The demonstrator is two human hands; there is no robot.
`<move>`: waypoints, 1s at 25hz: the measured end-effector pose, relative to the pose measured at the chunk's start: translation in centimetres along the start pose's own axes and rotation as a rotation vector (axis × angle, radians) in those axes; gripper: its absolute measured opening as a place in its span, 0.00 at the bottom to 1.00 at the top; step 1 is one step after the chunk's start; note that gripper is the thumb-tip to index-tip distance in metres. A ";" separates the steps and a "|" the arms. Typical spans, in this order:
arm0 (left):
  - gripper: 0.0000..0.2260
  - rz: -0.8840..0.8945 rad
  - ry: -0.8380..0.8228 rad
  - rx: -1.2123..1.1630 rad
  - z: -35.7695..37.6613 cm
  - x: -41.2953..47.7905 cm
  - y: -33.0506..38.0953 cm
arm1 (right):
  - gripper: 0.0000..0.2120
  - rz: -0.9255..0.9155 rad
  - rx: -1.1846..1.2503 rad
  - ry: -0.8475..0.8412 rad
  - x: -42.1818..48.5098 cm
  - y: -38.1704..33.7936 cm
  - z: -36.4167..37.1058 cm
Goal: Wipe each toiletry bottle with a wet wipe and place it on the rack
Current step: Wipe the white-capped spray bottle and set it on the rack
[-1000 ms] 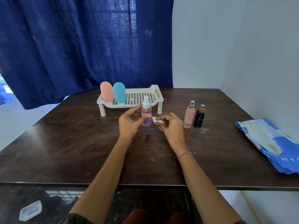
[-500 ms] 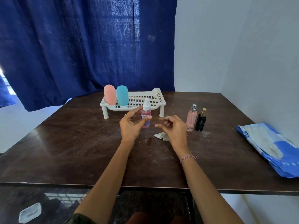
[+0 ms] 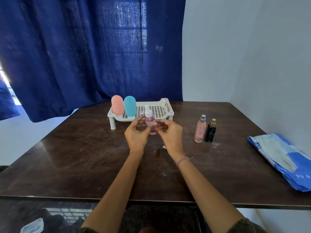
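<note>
A small pink spray bottle (image 3: 148,119) with a white cap is held upright just above the table, in front of the white perforated rack (image 3: 168,112). My left hand (image 3: 136,135) grips it from the left, thumb across its label. My right hand (image 3: 170,134) has curled fingers pinching the bottle's right side. A sliver of the white wet wipe (image 3: 164,147) shows on the table behind my right wrist. On the rack's left end stand a pink capsule bottle (image 3: 117,105) and a teal capsule bottle (image 3: 130,105).
A pale pink perfume bottle (image 3: 200,130) and a black bottle with a gold cap (image 3: 210,131) stand side by side right of my hands. A blue and white wipe packet (image 3: 282,159) lies at the table's right edge. A blue curtain hangs behind.
My right hand let the wet wipe drop onto the table, then moved back to the spray bottle. The bottle, still in my left hand, has moved toward the rack.
</note>
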State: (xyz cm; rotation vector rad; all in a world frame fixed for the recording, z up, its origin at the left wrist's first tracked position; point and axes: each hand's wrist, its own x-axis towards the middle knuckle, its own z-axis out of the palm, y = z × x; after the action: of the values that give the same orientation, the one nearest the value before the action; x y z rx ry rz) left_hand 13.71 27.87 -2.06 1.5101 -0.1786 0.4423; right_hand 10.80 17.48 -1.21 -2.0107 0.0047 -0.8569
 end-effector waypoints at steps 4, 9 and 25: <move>0.19 0.057 0.008 0.088 0.4 1.3 0.2 | 0.13 0.021 -0.047 0.024 2.1 -0.3 1.2; 0.17 0.124 0.018 0.117 1.9 2.9 -0.3 | 0.12 0.053 -0.045 0.002 6.2 -0.2 2.6; 0.17 0.009 -0.002 0.401 2.3 5.9 -2.8 | 0.15 0.163 -0.209 -0.226 9.7 2.0 6.4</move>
State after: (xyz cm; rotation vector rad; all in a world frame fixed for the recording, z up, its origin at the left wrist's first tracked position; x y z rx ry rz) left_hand 20.53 26.61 -2.17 1.9031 -0.1014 0.5042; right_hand 22.43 18.01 0.59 -2.2589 0.1337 -0.5404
